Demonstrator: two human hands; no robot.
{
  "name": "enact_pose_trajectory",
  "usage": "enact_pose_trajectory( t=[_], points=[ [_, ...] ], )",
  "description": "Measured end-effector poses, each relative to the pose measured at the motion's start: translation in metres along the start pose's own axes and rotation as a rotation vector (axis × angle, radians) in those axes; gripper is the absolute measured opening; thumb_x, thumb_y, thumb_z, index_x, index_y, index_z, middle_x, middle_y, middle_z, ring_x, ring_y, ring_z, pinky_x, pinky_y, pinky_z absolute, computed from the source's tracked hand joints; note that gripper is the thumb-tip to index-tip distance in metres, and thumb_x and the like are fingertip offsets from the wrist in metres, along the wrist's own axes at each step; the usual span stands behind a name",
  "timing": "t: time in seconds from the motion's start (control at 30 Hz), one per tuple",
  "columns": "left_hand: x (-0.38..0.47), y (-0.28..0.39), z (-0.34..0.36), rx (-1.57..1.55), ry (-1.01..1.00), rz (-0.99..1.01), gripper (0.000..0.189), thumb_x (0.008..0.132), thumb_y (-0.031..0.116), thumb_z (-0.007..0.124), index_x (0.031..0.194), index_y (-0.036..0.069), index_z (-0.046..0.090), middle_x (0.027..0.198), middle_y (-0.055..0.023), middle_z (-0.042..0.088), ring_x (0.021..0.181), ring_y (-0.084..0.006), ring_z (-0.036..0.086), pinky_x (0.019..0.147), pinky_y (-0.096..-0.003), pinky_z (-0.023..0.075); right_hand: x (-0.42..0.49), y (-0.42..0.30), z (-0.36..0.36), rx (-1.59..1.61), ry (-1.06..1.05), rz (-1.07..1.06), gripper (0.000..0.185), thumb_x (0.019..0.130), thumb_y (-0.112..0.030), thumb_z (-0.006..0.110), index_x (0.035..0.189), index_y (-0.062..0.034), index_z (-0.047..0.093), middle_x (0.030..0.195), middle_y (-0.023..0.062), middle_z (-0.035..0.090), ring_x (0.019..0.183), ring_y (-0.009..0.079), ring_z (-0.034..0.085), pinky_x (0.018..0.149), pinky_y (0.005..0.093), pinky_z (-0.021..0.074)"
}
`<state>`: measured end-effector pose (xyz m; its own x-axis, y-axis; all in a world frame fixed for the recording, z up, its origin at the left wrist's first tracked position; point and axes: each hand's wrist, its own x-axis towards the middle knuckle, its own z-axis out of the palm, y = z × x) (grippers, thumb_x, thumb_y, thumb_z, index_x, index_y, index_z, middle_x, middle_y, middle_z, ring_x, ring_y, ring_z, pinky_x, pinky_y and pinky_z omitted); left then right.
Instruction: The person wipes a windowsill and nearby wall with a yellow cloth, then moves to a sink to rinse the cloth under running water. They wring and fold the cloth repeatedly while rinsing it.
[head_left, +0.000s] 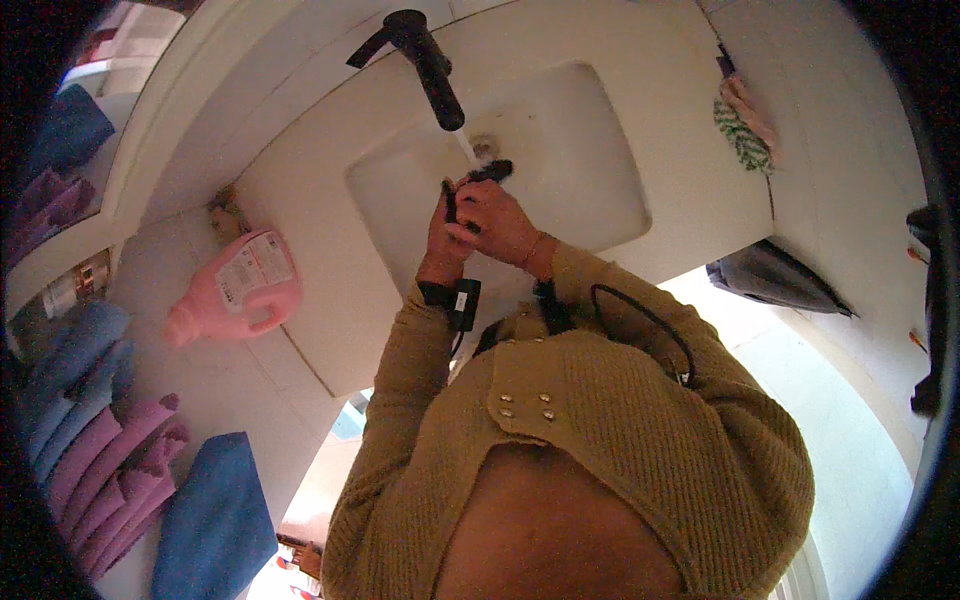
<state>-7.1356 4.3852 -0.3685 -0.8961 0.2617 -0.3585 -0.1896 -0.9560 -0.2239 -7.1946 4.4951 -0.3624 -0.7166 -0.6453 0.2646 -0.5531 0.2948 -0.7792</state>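
Water runs from a black faucet (435, 75) into a white rectangular sink (585, 165). Both my hands are together under the stream, over the near left part of the basin. A dark object (493, 172), wet and perhaps a brush head, sticks out past my fingers beside the drain (484, 146); its exact kind is unclear. My right hand (499, 221) has its fingers curled around dark parts of it. My left hand (444, 240) is close against the right, partly hidden behind it, with a dark strip (450, 202) between them. Dark bands circle both wrists, and a small black box sits at the left one.
A pink jug (244, 289) lies on the countertop (315, 225) left of the sink. Folded blue cloths (217, 517) and pink cloths (127, 480) are at the lower left. A patterned cloth (742, 135) and a grey cloth (776, 277) hang at the right wall.
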Motion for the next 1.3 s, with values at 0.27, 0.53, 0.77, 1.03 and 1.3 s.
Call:
enact_pose_trajectory(
  t=[0.27, 0.53, 0.77, 1.03, 1.3],
  points=[
    [0.014, -0.012, 0.002, 0.772, 0.256, 0.388, 0.022, 0.084, 0.020, 0.054, 0.101, 0.006, 0.052, 0.093, -0.0043, 0.058, 0.088, -0.0191, 0.057, 0.081, -0.0319, 0.0462, 0.026, 0.070, -0.010, 1.182, -0.286, 0.861, 0.038, 0.084, -0.044, 0.051, 0.097, -0.0091, 0.058, 0.088, 0.0043, 0.062, 0.081, 0.0228, 0.061, 0.070, 0.0358, 0.0490],
    [-0.001, 0.010, 0.011, 0.438, 0.432, 0.447, 0.019, 0.084, 0.023, 0.055, 0.097, 0.008, 0.056, 0.094, -0.0044, 0.060, 0.086, -0.0180, 0.058, 0.074, -0.0320, 0.0480, 0.048, -0.001, -0.075, 0.508, -0.007, 0.903, 0.041, 0.088, -0.037, 0.048, 0.116, -0.0061, 0.047, 0.120, 0.0154, 0.049, 0.113, 0.0297, 0.044, 0.092, 0.0384, 0.0369],
    [-0.030, 0.003, -0.005, 0.574, 0.568, 0.428, 0.022, 0.084, 0.026, 0.054, 0.099, 0.010, 0.055, 0.093, -0.0038, 0.060, 0.086, -0.0180, 0.058, 0.071, -0.0317, 0.0484, 0.168, -0.066, -0.081, -0.399, 0.168, -0.378, 0.048, 0.085, -0.035, 0.049, 0.122, -0.0053, 0.042, 0.132, 0.0164, 0.035, 0.125, 0.0327, 0.029, 0.103, 0.0453, 0.0219],
    [-0.032, 0.002, 0.004, 0.446, 0.377, 0.488, 0.026, 0.088, 0.026, 0.046, 0.101, 0.006, 0.056, 0.097, -0.0080, 0.062, 0.088, -0.0208, 0.060, 0.076, -0.0335, 0.0499, 0.130, -0.074, -0.099, -0.232, 0.029, -0.216, 0.045, 0.087, -0.034, 0.048, 0.122, -0.0059, 0.043, 0.127, 0.0109, 0.044, 0.113, 0.0286, 0.045, 0.094, 0.0397, 0.0346],
    [-0.033, -0.020, 0.045, 0.223, 0.048, 0.386, 0.028, 0.088, 0.029, 0.047, 0.103, 0.007, 0.056, 0.102, -0.0079, 0.061, 0.096, -0.0228, 0.058, 0.085, -0.0387, 0.0462, 0.001, -0.029, -0.049, 1.180, 0.057, 1.011, 0.051, 0.089, -0.048, 0.038, 0.117, -0.0063, 0.048, 0.108, 0.0084, 0.057, 0.101, 0.0183, 0.053, 0.084, 0.0298, 0.0435]
  ],
)
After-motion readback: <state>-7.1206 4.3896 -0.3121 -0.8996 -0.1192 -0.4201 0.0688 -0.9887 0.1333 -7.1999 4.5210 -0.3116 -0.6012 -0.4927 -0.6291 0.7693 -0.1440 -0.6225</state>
